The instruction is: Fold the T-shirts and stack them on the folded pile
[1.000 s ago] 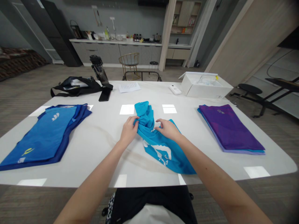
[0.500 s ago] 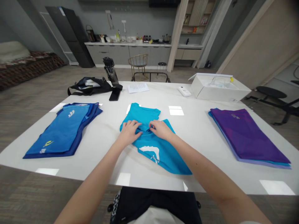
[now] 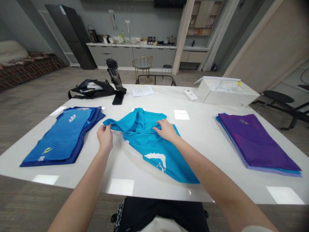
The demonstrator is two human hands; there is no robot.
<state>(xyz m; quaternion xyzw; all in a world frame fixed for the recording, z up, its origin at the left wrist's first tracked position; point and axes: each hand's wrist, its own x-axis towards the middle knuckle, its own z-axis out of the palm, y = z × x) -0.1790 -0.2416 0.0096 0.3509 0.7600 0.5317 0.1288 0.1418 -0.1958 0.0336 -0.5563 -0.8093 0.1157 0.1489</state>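
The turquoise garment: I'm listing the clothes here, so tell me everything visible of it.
The turquoise garment looks like thin, soft fabric, with a white print on its near part. It lies rumpled on the white table, its far part bunched, the near part flatter. The left hand pinches an edge that stretches out leftward; the right hand is over its right side, contact unclear.

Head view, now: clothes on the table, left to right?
Folded blue pile → turquoise garment, its left end pinched in the left hand → folded pile with purple on top.
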